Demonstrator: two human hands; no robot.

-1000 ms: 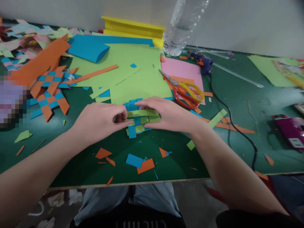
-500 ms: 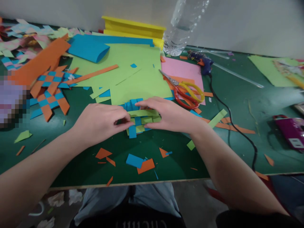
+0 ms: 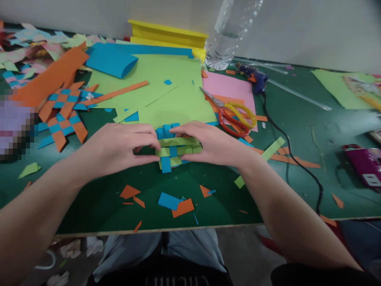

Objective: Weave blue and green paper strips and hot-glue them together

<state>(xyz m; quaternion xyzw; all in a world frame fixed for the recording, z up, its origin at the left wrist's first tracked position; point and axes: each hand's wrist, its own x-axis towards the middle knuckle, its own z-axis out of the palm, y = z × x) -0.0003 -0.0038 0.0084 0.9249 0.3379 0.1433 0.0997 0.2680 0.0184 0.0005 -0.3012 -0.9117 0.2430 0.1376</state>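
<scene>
A small woven paper piece (image 3: 174, 150) of blue and light-green strips lies on the green table (image 3: 297, 131) in front of me. My left hand (image 3: 119, 149) reaches in from the left; its fingers and thumb pinch the left ends of the strips, with a gap showing between them. My right hand (image 3: 212, 145) covers the right side of the weave, index finger along its top edge and thumb at its lower edge, gripping it. Part of the weave is hidden under both hands.
Light-green sheets (image 3: 166, 87), a blue sheet (image 3: 110, 59), pink paper (image 3: 229, 89) and red-yellow scissors (image 3: 235, 113) lie behind the weave. An orange-blue woven piece (image 3: 64, 117) lies left, a glue gun (image 3: 253, 77) with black cord and a plastic bottle (image 3: 226, 35) right. Paper scraps (image 3: 175, 202) litter the front edge.
My left hand's fingers have stretched out from a tight pinch and its forearm has swung slightly left. The right hand and the weave have stayed in place.
</scene>
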